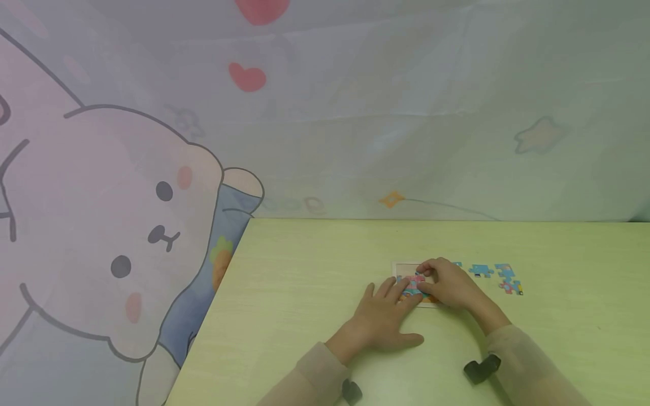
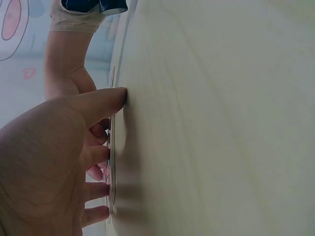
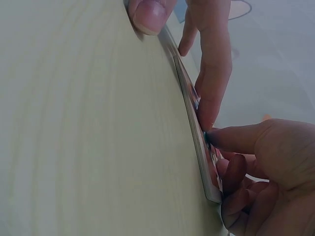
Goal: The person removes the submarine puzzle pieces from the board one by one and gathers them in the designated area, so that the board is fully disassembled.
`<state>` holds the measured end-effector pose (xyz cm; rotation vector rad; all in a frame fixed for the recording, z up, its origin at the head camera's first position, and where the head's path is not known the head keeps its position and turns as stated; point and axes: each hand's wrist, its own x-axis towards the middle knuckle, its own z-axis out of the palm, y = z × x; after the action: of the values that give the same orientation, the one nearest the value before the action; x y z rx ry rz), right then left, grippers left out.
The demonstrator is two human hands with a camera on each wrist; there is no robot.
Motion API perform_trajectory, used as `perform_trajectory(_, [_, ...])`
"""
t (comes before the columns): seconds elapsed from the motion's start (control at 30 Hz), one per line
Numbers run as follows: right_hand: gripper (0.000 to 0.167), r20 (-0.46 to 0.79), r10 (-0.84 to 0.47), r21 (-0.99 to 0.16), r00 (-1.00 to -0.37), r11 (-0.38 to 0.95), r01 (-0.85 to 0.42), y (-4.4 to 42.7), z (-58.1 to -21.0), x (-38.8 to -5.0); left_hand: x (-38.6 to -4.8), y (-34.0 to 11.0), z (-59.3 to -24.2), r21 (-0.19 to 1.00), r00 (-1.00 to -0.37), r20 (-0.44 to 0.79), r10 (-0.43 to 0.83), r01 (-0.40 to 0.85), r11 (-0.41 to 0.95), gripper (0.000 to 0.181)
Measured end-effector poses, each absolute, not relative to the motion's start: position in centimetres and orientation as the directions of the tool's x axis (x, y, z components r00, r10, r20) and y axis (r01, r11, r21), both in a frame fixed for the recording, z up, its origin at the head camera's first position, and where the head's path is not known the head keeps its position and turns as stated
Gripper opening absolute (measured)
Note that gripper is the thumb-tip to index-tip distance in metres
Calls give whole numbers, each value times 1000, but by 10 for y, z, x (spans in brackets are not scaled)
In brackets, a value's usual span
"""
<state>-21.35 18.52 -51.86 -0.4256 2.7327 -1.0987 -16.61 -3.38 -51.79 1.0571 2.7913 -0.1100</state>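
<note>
A small puzzle tray (image 1: 430, 305) with a pale rim lies on the table, partly filled with pink, blue and orange pieces. My left hand (image 1: 383, 321) rests on its left part, fingers spread, thumb out on the table. From the right, my right hand (image 1: 452, 285) pinches a small puzzle piece (image 1: 418, 278) between thumb and forefinger over the tray's middle. Seen edge-on in the right wrist view, the tray (image 3: 199, 152) lies under the fingertips of my right hand (image 3: 275, 167). My left hand (image 2: 54, 147) hides part of it in the left wrist view.
Several loose puzzle pieces lie right of the tray: a blue one (image 1: 479, 270), another (image 1: 505, 270) and a pink one (image 1: 508, 286) near it. Another is partly behind my right hand. A printed cloth (image 1: 355, 113) hangs behind the table (image 1: 304, 282).
</note>
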Motion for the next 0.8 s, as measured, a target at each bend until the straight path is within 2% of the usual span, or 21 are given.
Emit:
perform_trajectory(0.33, [36,-51,-297,-718,-953,675,-172,184,-519,-212,-166,-34,-516,-16,-740,-166,651,662,749,84])
perform_trajectory(0.6, [20,-25,-294,-747,-955,641,-178,190,-524,-211,-164,-34,-515,13,-732,-172,659,667,745,83])
perform_trajectory(0.8, [20,6,-296,-767,-955,612,-194,192,-524,-210,-164,-35,-516,12,-728,-158,667,674,739,83])
